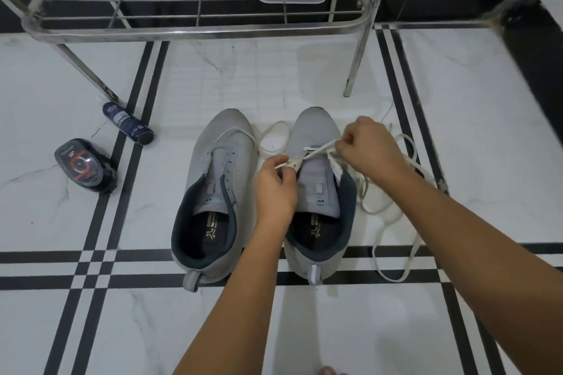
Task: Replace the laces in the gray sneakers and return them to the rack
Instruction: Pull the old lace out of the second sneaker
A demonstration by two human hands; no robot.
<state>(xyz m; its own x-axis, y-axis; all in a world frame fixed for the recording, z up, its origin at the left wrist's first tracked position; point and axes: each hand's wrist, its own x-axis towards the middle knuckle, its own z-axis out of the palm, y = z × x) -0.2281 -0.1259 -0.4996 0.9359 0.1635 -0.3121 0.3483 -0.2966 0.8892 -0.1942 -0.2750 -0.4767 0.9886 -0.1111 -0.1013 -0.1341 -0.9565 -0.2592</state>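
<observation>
While your left hand [275, 184] and right hand [367, 151] pinch the lace [315, 155] over the gray sneaker [318, 192], uneven tugs may unthread it.

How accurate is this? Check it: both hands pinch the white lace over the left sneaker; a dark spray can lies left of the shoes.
One error: in the head view the left hand and right hand pinch the white lace over the right sneaker, not the left sneaker. The dark spray can does lie left of the shoes.
</observation>
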